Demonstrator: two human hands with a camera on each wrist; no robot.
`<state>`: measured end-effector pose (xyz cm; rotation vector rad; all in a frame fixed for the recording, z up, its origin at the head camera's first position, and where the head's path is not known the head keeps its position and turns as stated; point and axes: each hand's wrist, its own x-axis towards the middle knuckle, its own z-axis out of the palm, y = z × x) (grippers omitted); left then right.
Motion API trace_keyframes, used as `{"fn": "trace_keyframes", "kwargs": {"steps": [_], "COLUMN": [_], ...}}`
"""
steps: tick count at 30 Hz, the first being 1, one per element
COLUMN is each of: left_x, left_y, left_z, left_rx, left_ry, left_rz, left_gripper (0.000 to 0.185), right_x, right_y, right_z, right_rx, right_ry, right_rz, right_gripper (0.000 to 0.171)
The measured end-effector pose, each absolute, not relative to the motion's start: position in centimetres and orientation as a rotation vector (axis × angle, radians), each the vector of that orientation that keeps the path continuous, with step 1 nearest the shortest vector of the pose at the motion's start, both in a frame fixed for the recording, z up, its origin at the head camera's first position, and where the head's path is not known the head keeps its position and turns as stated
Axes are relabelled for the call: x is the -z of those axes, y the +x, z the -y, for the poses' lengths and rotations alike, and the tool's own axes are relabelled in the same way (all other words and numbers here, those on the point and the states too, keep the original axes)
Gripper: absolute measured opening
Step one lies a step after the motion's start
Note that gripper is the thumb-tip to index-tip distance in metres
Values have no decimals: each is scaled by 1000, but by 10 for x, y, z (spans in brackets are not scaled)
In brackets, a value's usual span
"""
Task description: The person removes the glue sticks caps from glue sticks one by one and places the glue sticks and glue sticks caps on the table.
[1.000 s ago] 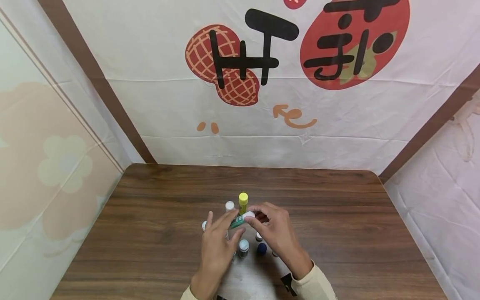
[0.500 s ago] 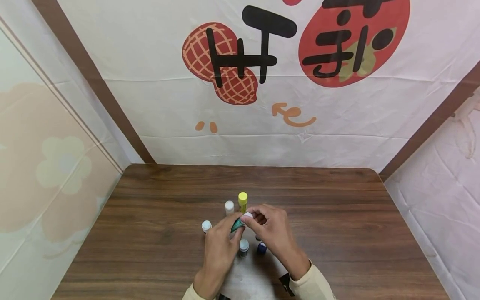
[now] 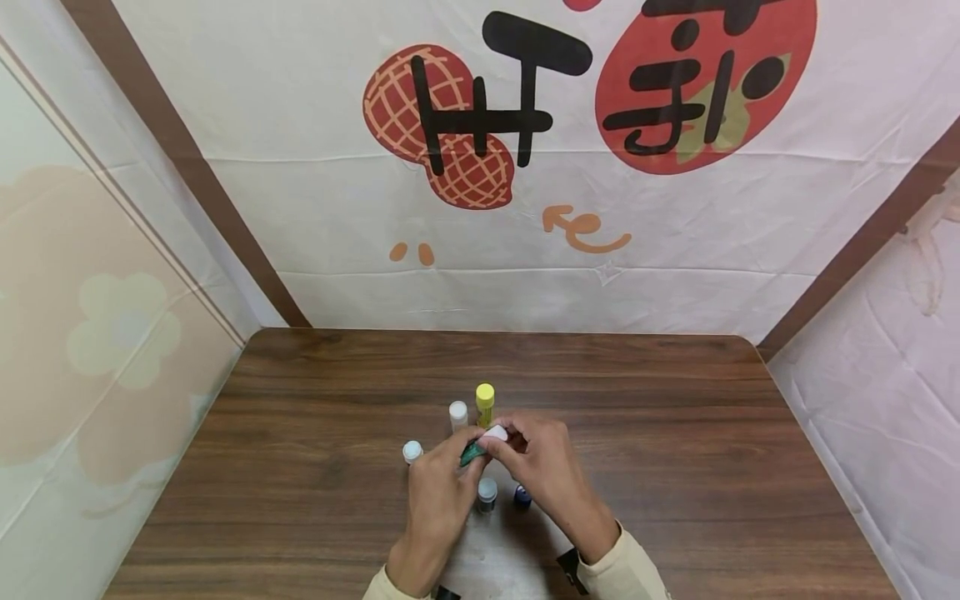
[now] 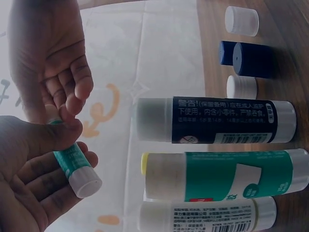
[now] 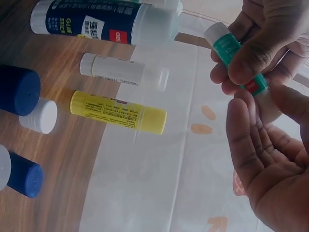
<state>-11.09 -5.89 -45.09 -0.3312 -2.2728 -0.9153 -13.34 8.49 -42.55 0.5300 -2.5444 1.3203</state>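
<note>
Above the wooden table (image 3: 315, 417) both hands hold one small green glue stick (image 3: 472, 452) with a white cap (image 3: 495, 432). My left hand (image 3: 467, 448) grips the green body between thumb and fingers; in the left wrist view the stick (image 4: 75, 164) points its white bottom end out of that hand (image 4: 53, 145). My right hand (image 3: 504, 439) pinches the cap end. In the right wrist view the green stick (image 5: 231, 50) sits in the left hand's fingers (image 5: 251, 58), with the right palm (image 5: 263, 164) below it.
Several glue sticks stand on the table around the hands: a yellow-capped one (image 3: 485, 398), white-capped ones (image 3: 458, 413) (image 3: 412, 452), a grey-capped one (image 3: 487, 493) and a blue-capped one (image 3: 522, 497). A printed cloth backdrop (image 3: 525, 167) rises behind the table.
One second ago my left fingers were spread beside the stick; now they are closed round its body. The right hand stays at the cap. The standing sticks have not moved.
</note>
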Motion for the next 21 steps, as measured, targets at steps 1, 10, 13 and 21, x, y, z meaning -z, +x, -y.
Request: {"fn": "trace_keyframes", "kwargs": {"steps": [1, 10, 13, 21], "left_x": [451, 447, 446, 446], "left_y": [-111, -109, -108, -109], "left_z": [59, 61, 62, 64], "left_rx": [918, 937, 940, 935], "left_ry": [-336, -356, -360, -377], "left_rz": [2272, 2273, 2280, 2298], "left_gripper": [34, 36, 37, 36], "right_x": [426, 423, 422, 418], "right_y": [-133, -128, -128, -127], "right_z": [-86, -92, -94, -97], "right_rx": [-1322, -1339, -1341, -1384], "right_ry": [546, 699, 744, 755], "right_rz": [2538, 2471, 2459, 2460], "right_gripper": [16, 22, 21, 22]}}
